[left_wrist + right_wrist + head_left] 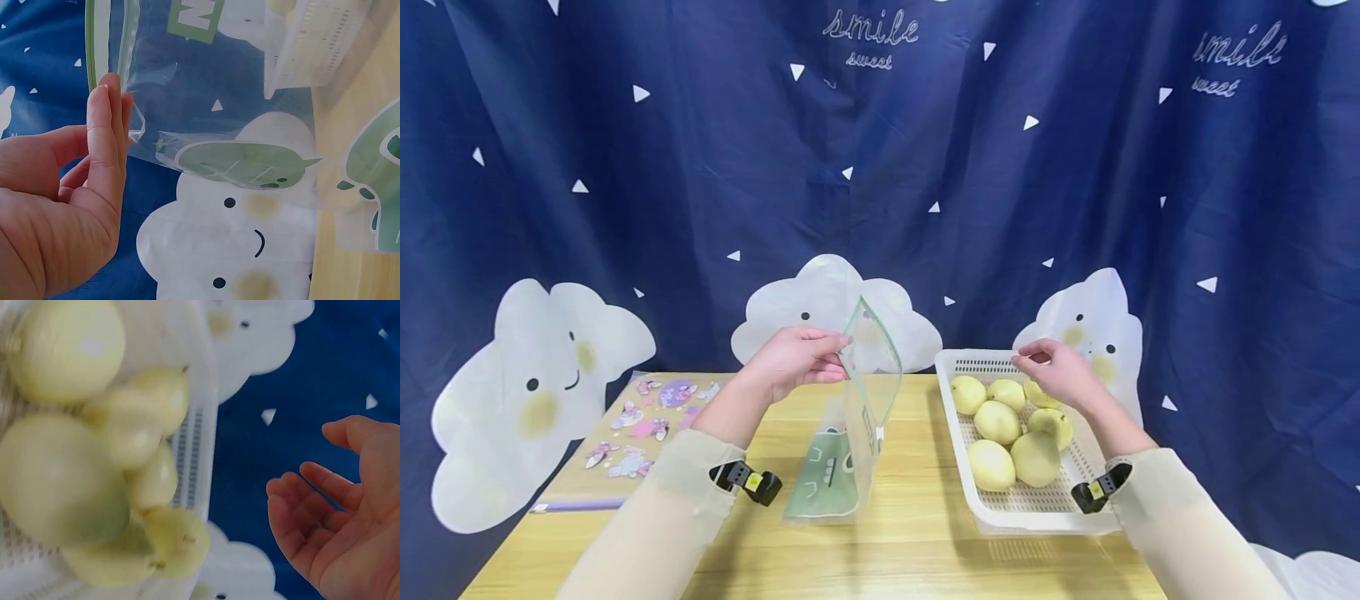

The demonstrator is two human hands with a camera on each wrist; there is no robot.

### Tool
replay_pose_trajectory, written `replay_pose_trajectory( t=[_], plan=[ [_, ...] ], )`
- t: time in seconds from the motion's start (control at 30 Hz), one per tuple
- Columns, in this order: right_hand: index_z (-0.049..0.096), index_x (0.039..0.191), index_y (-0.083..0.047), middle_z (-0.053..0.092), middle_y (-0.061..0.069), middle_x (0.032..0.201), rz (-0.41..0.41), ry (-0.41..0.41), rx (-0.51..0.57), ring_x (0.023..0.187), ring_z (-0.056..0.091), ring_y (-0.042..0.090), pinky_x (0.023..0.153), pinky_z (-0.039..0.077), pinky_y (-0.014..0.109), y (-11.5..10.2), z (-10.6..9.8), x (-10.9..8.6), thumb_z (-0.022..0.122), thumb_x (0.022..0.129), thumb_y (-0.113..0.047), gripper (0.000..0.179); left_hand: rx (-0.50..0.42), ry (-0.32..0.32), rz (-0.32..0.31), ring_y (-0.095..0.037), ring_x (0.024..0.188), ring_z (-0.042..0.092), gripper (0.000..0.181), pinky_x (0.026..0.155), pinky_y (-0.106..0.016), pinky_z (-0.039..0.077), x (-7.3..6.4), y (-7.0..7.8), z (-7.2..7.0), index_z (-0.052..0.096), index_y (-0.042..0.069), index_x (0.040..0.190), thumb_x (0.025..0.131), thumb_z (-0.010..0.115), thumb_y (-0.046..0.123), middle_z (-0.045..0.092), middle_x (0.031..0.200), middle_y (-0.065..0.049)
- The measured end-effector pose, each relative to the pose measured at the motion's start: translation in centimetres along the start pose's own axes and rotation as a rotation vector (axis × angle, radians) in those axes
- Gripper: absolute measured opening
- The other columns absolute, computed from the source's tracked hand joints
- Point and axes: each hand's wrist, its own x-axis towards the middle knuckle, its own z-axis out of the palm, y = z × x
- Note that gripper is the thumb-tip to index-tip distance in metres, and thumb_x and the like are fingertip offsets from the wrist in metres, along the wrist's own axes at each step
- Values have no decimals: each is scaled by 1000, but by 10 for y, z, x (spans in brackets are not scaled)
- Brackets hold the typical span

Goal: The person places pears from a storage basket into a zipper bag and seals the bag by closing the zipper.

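Observation:
My left hand [797, 358] pinches the top edge of a clear zip bag [891, 379] between thumb and fingers. The bag stands upright on the table with its mouth spread, and a green cartoon print [827, 475] shows low on it. In the left wrist view, a leaf print [244, 164] shows on its clear film. Over the far part of a white plastic basket [966, 483], my right hand [1060, 371] hovers with loosely bent fingers and holds nothing. Several pale yellow-green pears [997, 422] lie in the basket; the right wrist view shows these pears [59, 478] beside the empty hand.
A flat bag with rabbit-like prints [632, 425] and a purple zip strip [580, 505] lies at the table's left, partly behind my left forearm. A dark blue curtain [887, 208] with white clouds hangs behind the wooden table [917, 550].

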Motion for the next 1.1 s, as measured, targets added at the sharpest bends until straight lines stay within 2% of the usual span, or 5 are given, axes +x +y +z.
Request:
replay_pose_trajectory(
  t=[0.13, 0.27, 0.53, 0.73, 1.1],
  plan=[
    [60, 140, 11, 65, 39, 137, 38, -11, -80, 127, 64, 54, 105, 55, 62, 18, -2, 10, 64, 109, -34, 55, 3, 8, -4, -8, 69, 76, 40, 76, -24, 67, 1, -1, 0, 65, -12, 140, 110, 67, 15, 77, 78, -1],
    [51, 149, 12, 57, 45, 142, 61, -38, -173, 133, 55, 60, 112, 47, 72, 33, 2, 22, 68, 105, -33, 65, 0, 13, -7, -9, 71, 76, 41, 77, -25, 68, 2, -4, -1, 65, -11, 141, 110, 68, 15, 77, 80, -2],
    [49, 153, 11, 53, 47, 143, 40, -110, -293, 136, 48, 63, 116, 45, 73, 57, 14, 33, 80, 91, -28, 80, 15, 18, -6, -10, 73, 76, 40, 79, -25, 68, 3, -4, 4, 67, -9, 139, 109, 69, 18, 77, 81, -2],
    [53, 152, 8, 57, 44, 139, 48, -126, -353, 128, 51, 63, 108, 48, 72, 68, 22, 34, 80, 81, -17, 80, 9, 17, -13, -10, 71, 76, 39, 77, -24, 67, 5, -1, 6, 68, -9, 137, 109, 70, 18, 77, 79, -2],
    [52, 149, 13, 62, 42, 133, 28, -105, -351, 124, 56, 58, 107, 51, 69, 65, 21, 33, 75, 81, -7, 75, -1, 23, -13, -9, 68, 75, 37, 75, -23, 67, 4, 1, 4, 69, -9, 136, 110, 68, 17, 76, 77, -1]
  ],
)
